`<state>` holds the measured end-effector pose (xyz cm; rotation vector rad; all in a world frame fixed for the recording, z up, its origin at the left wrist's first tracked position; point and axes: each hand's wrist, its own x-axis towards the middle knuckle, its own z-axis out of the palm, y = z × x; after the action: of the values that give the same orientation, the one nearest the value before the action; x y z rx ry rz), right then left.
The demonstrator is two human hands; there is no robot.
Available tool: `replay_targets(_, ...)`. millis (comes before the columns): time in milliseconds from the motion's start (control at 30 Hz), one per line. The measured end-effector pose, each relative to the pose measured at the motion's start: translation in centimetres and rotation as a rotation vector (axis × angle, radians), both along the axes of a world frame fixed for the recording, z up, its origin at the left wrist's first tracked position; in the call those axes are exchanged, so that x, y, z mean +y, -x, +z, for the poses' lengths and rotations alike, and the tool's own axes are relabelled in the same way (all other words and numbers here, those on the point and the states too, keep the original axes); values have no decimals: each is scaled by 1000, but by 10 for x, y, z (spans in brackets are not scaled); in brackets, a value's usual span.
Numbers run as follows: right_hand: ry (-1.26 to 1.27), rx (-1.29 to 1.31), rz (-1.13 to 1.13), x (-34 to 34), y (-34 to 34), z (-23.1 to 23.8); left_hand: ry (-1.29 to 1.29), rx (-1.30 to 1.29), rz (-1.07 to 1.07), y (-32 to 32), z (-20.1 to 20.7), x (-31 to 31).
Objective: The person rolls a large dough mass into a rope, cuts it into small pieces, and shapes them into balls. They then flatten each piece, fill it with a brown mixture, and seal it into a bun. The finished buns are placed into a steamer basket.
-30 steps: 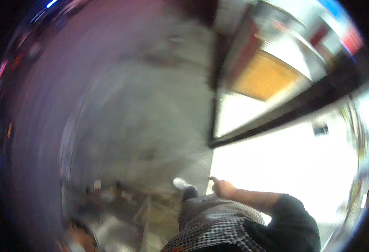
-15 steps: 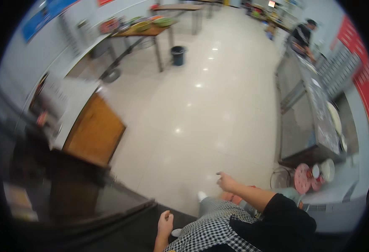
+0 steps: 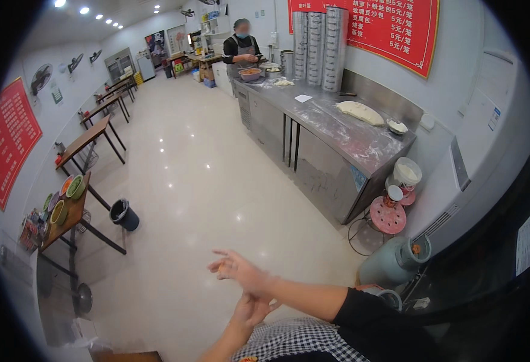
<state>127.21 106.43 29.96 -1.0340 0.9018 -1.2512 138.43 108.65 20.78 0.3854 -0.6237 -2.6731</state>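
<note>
My right hand (image 3: 236,269) is held out in front of me over the floor, its fingers apart and blurred by motion. It shows nothing that I can make out in its grasp. Just beneath its wrist is my left hand (image 3: 253,309), which seems to touch that wrist, with the thumb standing away to the side. Its other fingers are partly hidden behind the right wrist. Below both hands is my black-and-white checked apron (image 3: 295,341), and a black sleeve (image 3: 373,320) covers my right upper arm.
A steel counter (image 3: 313,117) at right carries dough (image 3: 360,113) and stacked steamers (image 3: 315,48); a masked person (image 3: 241,51) works at its far end. Nearer are pink stools (image 3: 388,215) and a gas cylinder (image 3: 391,263). At left stand a bin (image 3: 124,215) and tables (image 3: 85,142).
My view has swung up and to the right, bringing the steel counter closer to the middle. My hands, apart before, have come together in front of me.
</note>
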Motion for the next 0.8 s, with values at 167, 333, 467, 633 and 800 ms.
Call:
replay_targets(167,28,-192,-171,-104,38,18,51,48,-15,43,23,-140)
replay_targets(333,206,35,-459,-225,103,12,126,-1,-79,138,43,-283)
replay_targets(467,226,130,-656,-322,198,-29,136,-50,-337,249,10,-394)
replay_targets(633,31,240,-711,-430,334,-68,988,-581,-549,346,-63,-574)
replay_targets(800,-150,452,-885,-527,464,-73,594,-942,60,313,-87,-784)
